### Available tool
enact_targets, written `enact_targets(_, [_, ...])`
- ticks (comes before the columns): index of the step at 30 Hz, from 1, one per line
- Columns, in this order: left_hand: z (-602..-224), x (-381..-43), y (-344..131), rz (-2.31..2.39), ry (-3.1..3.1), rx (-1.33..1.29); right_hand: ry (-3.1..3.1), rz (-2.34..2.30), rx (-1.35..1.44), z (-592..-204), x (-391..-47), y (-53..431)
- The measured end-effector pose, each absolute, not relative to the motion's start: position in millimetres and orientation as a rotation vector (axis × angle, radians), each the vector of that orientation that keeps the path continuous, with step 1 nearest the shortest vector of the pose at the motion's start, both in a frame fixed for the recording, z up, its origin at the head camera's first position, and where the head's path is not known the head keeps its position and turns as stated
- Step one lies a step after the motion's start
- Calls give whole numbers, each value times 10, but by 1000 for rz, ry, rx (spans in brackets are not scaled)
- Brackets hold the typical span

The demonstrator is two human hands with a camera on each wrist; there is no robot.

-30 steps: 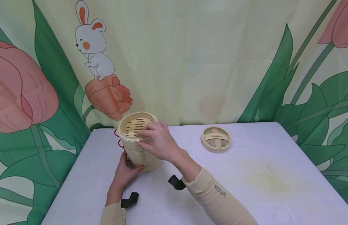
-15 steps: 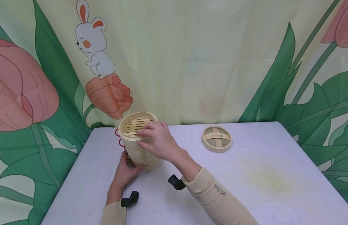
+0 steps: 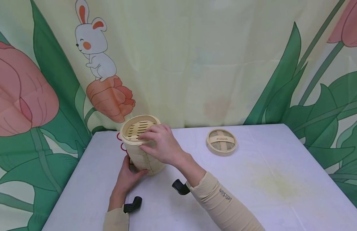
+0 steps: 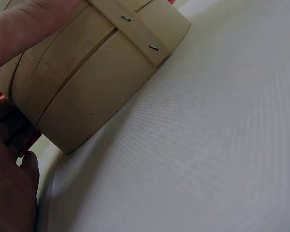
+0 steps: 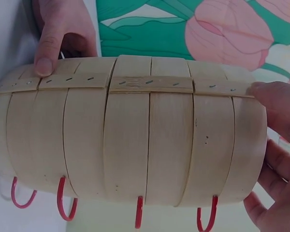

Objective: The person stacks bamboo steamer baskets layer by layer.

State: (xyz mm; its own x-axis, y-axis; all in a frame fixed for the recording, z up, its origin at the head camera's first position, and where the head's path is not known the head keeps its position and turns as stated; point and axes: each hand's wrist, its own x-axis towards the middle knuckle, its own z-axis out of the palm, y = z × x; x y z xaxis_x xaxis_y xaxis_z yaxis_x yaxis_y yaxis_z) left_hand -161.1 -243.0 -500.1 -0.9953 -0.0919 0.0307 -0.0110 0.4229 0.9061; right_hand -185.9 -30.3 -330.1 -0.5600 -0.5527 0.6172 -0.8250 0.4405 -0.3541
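A tall stack of bamboo steamer baskets [image 3: 138, 155] stands left of centre on the white-covered table, its slatted top tier [image 3: 136, 130] without a cover. My left hand [image 3: 128, 179] grips the stack low down, thumb on the near side and fingers hidden behind it. At the top, my right hand [image 3: 164, 144] pinches the rim of the uppermost basket, thumb outside and fingers over the edge. In the right wrist view the stacked tiers [image 5: 169, 140] sit flush against each other, stapled bamboo strips lined up and red loops [image 5: 139, 212] along one side.
A round woven bamboo lid [image 3: 221, 142] with a cross strap lies to the right of the stack. Behind the table hangs a curtain [image 3: 190, 64] printed with a rabbit and tulips. The table's far edge runs close behind the stack.
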Motion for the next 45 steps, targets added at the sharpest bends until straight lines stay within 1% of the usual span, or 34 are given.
enact_targets(18, [-5011, -1604, -2436, -1629, -2579, 60, -2153, 1005, 1187, -3274, -1922, -133])
enact_targets(38, [-4994, -1597, -2428, -1649, -2562, 50, -2197, 1107, 1050, -3336, -1970, 344])
enact_targets(45, [-4980, -1602, -2430, -1647, -2559, 35, -2250, 1142, 949, -3340, -1968, 558])
